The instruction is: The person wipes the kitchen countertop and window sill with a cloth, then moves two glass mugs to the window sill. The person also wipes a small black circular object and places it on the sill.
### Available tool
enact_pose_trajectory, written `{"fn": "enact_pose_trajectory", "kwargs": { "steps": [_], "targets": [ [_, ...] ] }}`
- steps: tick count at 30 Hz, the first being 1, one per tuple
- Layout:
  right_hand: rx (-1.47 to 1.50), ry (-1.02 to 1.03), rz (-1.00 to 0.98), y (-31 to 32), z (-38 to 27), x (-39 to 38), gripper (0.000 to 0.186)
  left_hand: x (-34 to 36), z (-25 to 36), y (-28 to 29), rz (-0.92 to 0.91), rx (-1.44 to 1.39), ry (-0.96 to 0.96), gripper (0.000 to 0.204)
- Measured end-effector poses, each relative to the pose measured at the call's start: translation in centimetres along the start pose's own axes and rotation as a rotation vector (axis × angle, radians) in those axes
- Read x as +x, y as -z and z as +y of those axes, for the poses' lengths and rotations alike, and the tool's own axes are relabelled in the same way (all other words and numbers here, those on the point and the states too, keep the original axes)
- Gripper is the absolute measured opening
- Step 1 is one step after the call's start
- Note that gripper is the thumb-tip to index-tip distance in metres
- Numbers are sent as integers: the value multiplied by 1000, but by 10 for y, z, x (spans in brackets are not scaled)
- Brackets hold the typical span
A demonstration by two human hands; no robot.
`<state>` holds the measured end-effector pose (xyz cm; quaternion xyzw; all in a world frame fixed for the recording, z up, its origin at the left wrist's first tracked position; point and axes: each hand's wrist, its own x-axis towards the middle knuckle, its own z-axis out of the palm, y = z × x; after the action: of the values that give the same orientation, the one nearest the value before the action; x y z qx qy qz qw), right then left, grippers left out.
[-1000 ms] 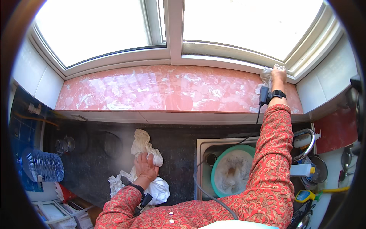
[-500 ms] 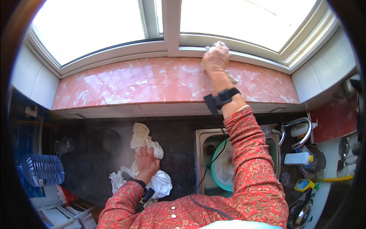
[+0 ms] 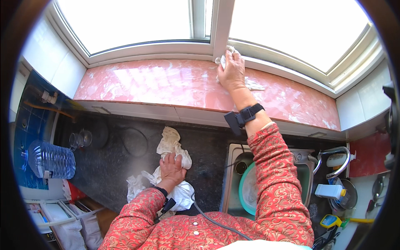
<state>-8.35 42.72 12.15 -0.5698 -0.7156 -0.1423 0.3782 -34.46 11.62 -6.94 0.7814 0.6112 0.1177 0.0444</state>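
My right hand (image 3: 232, 77) is stretched out to the window and closed on a white cloth (image 3: 231, 50). It presses the cloth against the lower window frame (image 3: 287, 77), beside the upright between the two panes. A loose end of cloth shows under the wrist on the pink marbled sill (image 3: 137, 83). Down on the dark counter (image 3: 204, 166), my left hand (image 3: 173, 170) lies with its fingers spread on a heap of crumpled cloths. A cream cloth (image 3: 168, 139) sticks out beyond the fingers, and a white cloth (image 3: 182, 199) bulges out near the wrist.
Below my right arm is a steel sink (image 3: 225, 196) holding a green basin (image 3: 242, 185). A curved faucet (image 3: 346, 160), a white bottle (image 3: 328, 191) and a yellow spray bottle (image 3: 330, 221) stand to the right. Glass cups (image 3: 83, 138) and a large water bottle (image 3: 54, 160) are at the left.
My right hand has slid the cloth left along the window frame to the upright. My left hand stays on the heap of cloths. The whole view has shifted.
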Motion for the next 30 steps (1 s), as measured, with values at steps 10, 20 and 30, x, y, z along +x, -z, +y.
{"fn": "enact_pose_trajectory", "kwargs": {
  "steps": [10, 20, 30],
  "targets": [
    [-671, -9, -87, 95, 169, -40, 62, 1, 3, 4, 23, 10, -26, 72],
    [-492, -934, -512, 160, 282, -27, 51, 1, 1, 3, 42, 9, -30, 69],
    [-567, -267, -683, 47, 93, -14, 50, -2, 0, 2, 76, -67, -21, 69]
  ]
}}
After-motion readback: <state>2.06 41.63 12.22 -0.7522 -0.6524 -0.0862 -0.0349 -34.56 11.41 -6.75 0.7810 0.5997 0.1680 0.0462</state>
